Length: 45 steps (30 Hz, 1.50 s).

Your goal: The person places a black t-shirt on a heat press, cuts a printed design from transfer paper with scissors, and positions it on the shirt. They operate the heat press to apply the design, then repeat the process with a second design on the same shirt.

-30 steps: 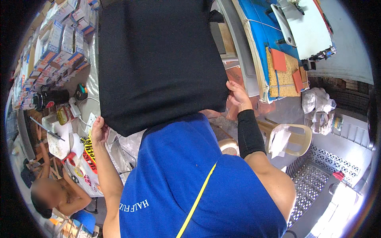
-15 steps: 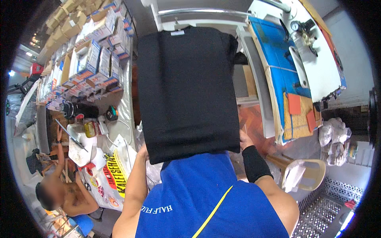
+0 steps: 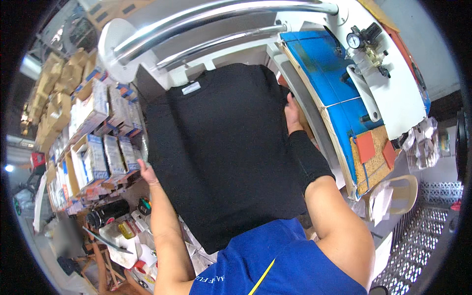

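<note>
A black crew-neck shirt (image 3: 221,152) with a small white neck label fills the middle, spread with its collar toward a white machine (image 3: 393,103). My left hand (image 3: 147,172) is at the shirt's left edge with thumb raised; its other fingers are mostly hidden. My right hand (image 3: 292,110) touches the upper right side of the shirt, fingertips partly out of sight against the dark cloth, a black sleeve on its forearm. A grey board (image 3: 319,142) runs just right of that hand.
Chrome bars (image 3: 221,19) cross the top; a pressure gauge (image 3: 353,41) sits upper right. Right are a blue padded board (image 3: 307,59) and beige chair (image 3: 410,189). Left are stacked cartons (image 3: 88,152) and a cluttered table (image 3: 118,248); a co-worker's arm (image 3: 101,265) shows lower left.
The shirt has moved forward, nearer the chrome bars, and its collar now shows below them. Both my hands moved up along its sides, the right one much farther; the camera view shifted too.
</note>
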{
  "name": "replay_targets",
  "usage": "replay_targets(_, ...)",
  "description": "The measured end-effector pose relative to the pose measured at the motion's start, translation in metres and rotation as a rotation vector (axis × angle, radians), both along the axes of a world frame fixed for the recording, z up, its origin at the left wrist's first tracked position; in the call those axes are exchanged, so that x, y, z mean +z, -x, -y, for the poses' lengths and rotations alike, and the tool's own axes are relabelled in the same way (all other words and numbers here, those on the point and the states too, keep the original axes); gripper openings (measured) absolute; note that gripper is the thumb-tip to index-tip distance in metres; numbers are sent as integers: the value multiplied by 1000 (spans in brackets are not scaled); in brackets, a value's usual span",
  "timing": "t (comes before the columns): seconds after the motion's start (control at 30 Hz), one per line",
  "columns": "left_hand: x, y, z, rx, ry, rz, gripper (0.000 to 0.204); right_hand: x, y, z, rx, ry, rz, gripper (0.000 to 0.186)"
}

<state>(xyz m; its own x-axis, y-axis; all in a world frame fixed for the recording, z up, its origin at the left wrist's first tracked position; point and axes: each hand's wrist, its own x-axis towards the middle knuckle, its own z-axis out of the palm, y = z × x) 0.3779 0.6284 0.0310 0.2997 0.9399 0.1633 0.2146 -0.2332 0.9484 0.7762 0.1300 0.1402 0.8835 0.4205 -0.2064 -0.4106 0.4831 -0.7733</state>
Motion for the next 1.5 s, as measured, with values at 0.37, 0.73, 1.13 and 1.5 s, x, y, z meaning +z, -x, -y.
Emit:
replay_targets(0.37, -6, -10, -33, -114, 725, 477, 32, -18, -40, -15, -206, 343, -103, 63)
replay_targets(0.73, 44, -23, 0, -210, 1051, 694, 30, -91, -97, 32, -120, 310, -82, 58)
replay_targets(1.13, -3, -78, 31, -178, 885, 31, 43, -38, -31, -41, 87, 1669, 784, 41)
replay_targets(1.5, 102, 103, 192, -356, 1137, -382, 44, 56, 177, 66, 349, 558, -486, 47)
